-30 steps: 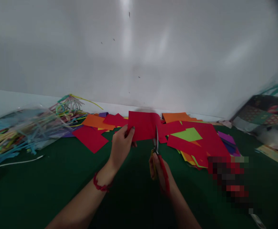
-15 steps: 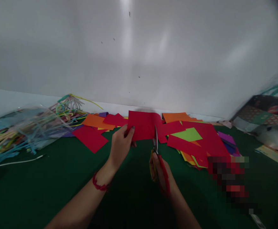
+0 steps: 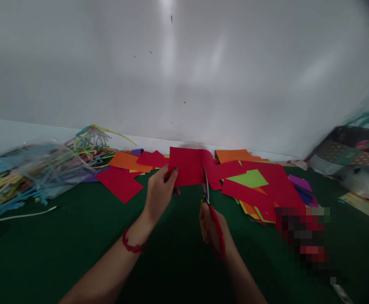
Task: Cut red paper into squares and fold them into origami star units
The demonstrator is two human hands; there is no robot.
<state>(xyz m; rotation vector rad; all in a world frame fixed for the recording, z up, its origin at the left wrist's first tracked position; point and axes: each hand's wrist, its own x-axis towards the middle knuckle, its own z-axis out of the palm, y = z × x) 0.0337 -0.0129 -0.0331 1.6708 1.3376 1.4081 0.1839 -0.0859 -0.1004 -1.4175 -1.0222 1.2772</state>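
1. Above desk (image 3: 60,249), toward far edge: red paper sheet (image 3: 187,166).
2. Left hand (image 3: 159,189) closed, pinching sheet's lower left.
3. Right hand (image 3: 214,229) curled round scissors (image 3: 212,210) by the handles, blades at sheet's lower right.

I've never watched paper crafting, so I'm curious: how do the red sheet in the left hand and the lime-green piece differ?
The red sheet is held up by the left hand; the lime-green piece lies on the paper pile. Scissors meet the red sheet, while nothing is cutting the lime-green piece. Both look like coloured paper.
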